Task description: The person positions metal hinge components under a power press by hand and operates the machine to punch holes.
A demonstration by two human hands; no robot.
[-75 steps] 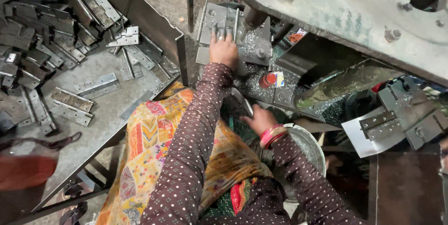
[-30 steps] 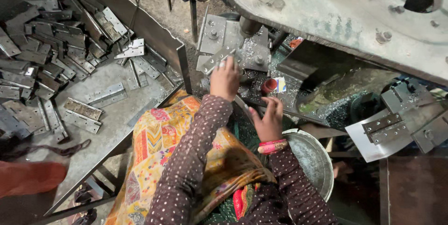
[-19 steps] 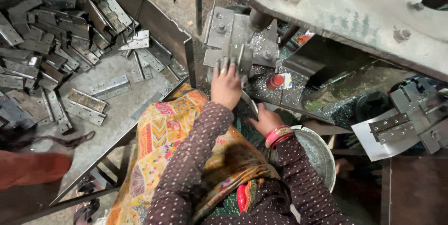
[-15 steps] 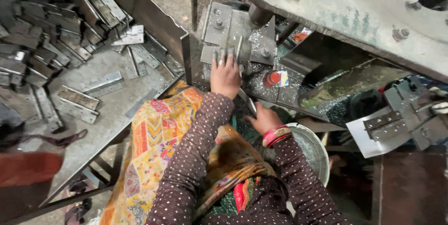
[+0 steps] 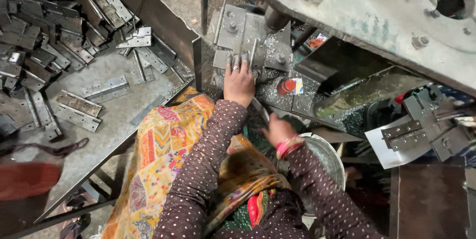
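Steel die plate (image 5: 248, 40) under the press, left hand (image 5: 238, 81) flat on its near edge, fingers spread over a strip there, open. Right hand (image 5: 277, 130) lower, near the pail (image 5: 327, 157), curled around a thin metal piece (image 5: 261, 110); blurred. Hinges (image 5: 74, 110) heaped in tray (image 5: 119, 135) to the left

To your far left, loose metal hinges (image 5: 74, 105) fill a steel tray (image 5: 163, 16); a metal bowl (image 5: 327, 159) sits near right.
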